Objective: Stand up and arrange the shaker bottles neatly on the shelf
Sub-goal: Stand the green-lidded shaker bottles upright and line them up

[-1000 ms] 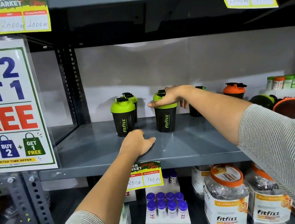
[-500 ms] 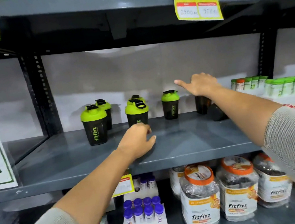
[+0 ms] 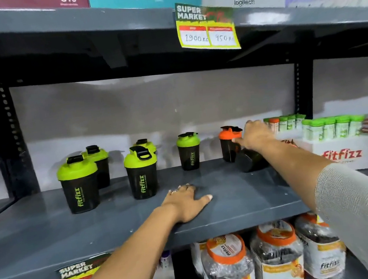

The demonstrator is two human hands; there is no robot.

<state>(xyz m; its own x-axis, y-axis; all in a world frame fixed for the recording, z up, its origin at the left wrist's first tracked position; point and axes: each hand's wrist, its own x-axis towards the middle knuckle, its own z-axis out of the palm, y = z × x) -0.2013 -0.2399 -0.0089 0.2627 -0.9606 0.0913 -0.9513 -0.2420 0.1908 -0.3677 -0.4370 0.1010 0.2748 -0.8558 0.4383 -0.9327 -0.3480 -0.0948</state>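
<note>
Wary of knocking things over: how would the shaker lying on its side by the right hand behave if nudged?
The tipped shaker looks round-bodied, so it would probably roll. It seems empty, likely light. The upright orange-lidded shaker stands close enough to get bumped.

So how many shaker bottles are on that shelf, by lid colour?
Green-lidded shaker bottles: 5
Orange-lidded shaker bottle: 1
Toppled dark shaker bottle, lid hidden behind the right hand: 1
Total: 7
</note>
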